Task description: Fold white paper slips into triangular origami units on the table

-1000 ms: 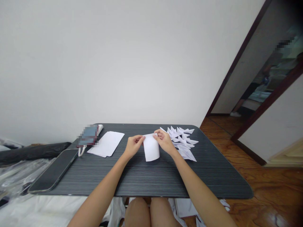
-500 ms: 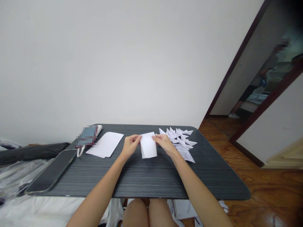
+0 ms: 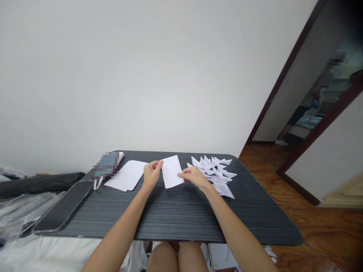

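Observation:
A white paper slip (image 3: 171,170) lies flat on the dark table (image 3: 170,215), near its far side. My left hand (image 3: 151,175) pinches the slip's far left corner. My right hand (image 3: 193,176) pinches the slip's right edge lower down. Both hands have their fingers pressed together on the paper. Just right of my right hand sits a pile of several folded white paper triangles (image 3: 217,170).
A small stack of white paper sheets (image 3: 127,175) lies left of my left hand. A blurred box (image 3: 107,165) stands at the far left corner and a black phone (image 3: 64,206) lies near the left edge. A doorway (image 3: 306,102) opens at the right over wooden floor.
The slip, held curled up off the table a second ago, now lies flat. My right hand slid from its top corner down along its right edge.

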A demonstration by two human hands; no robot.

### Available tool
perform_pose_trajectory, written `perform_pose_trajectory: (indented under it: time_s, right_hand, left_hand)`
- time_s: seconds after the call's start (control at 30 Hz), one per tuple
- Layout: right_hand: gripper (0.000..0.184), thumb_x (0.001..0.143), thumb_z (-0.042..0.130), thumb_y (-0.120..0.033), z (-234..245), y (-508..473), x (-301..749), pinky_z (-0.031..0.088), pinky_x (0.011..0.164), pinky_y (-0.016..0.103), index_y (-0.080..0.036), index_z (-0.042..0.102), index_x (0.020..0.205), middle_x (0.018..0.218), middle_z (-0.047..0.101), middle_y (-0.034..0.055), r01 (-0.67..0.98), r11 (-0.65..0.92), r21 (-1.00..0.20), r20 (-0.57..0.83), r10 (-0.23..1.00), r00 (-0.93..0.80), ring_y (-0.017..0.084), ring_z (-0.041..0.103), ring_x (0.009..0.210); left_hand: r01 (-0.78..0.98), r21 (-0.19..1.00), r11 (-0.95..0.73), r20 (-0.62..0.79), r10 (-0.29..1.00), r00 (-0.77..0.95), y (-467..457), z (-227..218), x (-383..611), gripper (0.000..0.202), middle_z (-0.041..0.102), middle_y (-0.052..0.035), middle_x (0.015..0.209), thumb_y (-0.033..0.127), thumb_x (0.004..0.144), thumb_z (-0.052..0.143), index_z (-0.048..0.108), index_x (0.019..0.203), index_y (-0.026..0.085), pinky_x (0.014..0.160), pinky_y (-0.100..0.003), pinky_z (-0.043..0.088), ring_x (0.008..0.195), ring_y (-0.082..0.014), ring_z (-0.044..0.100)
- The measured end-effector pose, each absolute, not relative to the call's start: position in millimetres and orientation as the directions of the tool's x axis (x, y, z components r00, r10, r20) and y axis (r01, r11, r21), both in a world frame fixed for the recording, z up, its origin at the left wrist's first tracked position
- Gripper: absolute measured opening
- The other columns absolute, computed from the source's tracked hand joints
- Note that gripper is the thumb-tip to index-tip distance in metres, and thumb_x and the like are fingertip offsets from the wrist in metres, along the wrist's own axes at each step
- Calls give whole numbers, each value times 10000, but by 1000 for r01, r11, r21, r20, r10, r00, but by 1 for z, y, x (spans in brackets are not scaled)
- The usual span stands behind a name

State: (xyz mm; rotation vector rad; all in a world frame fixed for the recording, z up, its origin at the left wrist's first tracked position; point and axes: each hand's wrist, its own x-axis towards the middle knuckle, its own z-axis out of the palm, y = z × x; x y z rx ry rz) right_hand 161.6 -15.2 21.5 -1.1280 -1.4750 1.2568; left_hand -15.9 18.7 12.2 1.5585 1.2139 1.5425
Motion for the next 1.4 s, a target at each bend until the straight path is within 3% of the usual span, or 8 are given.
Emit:
perform_pose_trajectory:
  time_s: [0.2,0.37,0.57,0.77,1.0,1.13,1.27,1.4]
  right_hand:
    - [208,635,583,-345,15,-10,164,372,499,254,-149,626,579,526,599,27,326,230,-917,226,973,-51,154,538,515]
    - [207,713,520,-308,9,-12,160,372,548,266,-179,636,600,592,630,44,560,395,-728,414,905,-100,177,568,572]
    - [231,757,472,-275,7,-18,149,360,524,235,-168,653,660,619,643,41,556,494,-668,432,866,-250,154,557,572]
    - [244,766,467,-297,16,-19,154,368,529,210,-159,647,677,596,626,14,499,504,-706,436,863,-255,110,524,536]
    - [261,782,428,-309,25,-13,177,388,548,223,-152,623,712,566,565,10,466,463,-754,499,865,-54,105,506,541]
    - [318,739,499,-342,23,-12,167,418,658,255,-174,564,1001,919,580,68,377,506,-776,523,850,-66,141,535,790]
    - [175,741,506,-288,19,-15,154,401,730,272,-156,621,728,850,593,58,361,534,-765,520,842,-144,142,532,802]
    - [201,748,482,-236,20,-12,161,385,740,273,-151,581,596,810,575,49,388,547,-742,569,819,-65,142,521,793]
  left_hand:
    - [264,873,-409,437,898,-51,22,9,-17,317,648,-77,724,385,743,459,616,785,114,645,-300,452,669,-186,591]
    - [625,365,-690,806,571,160,2,17,-8,328,431,-122,1242,223,798,432,493,1119,191,956,-401,180,1153,-224,378]
    - [579,-22,-815,683,411,604,-8,16,-1,252,596,-57,1029,128,837,343,571,909,208,904,-425,84,1097,-204,432]
    - [727,26,-686,731,510,454,1,19,-7,189,616,-27,785,231,817,426,554,693,167,843,-408,148,964,-204,468]
    - [744,506,-437,756,640,-137,19,28,-35,222,593,-33,737,287,799,422,539,658,162,695,-304,296,741,-163,494]
    - [667,500,-552,699,712,65,12,27,-24,237,596,-13,749,298,802,414,540,655,161,695,-281,285,717,-130,516]
    - [642,398,-656,641,699,316,3,20,-6,232,604,10,732,287,814,410,549,676,162,702,-287,240,672,-104,518]
    - [720,403,-564,651,730,207,11,16,-12,282,577,25,595,320,808,413,547,621,157,723,-303,236,548,-92,471]
